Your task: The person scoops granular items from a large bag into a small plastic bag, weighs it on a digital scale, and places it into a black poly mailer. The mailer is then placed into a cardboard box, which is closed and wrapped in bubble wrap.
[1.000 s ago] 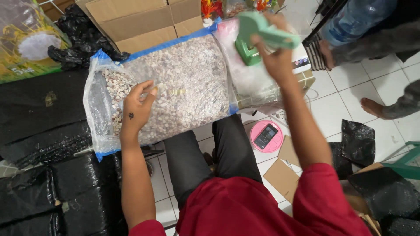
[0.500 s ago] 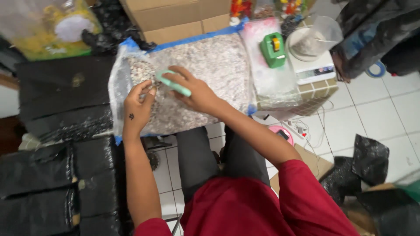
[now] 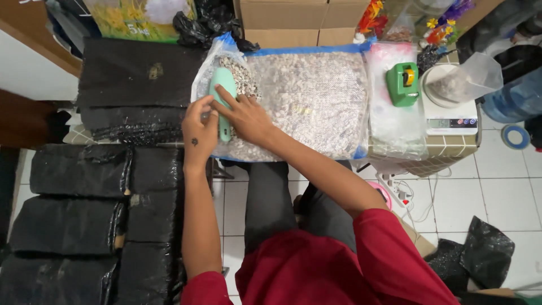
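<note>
To your right a green tape dispenser (image 3: 402,83) rests on clear bags just beside a white scale (image 3: 450,110) carrying a clear bag (image 3: 471,76). Cardboard boxes (image 3: 285,21) stand at the back, black packages (image 3: 73,217) lie stacked at your left, and a blue tape roll (image 3: 515,136) lies on the tiled floor (image 3: 480,192).
</note>
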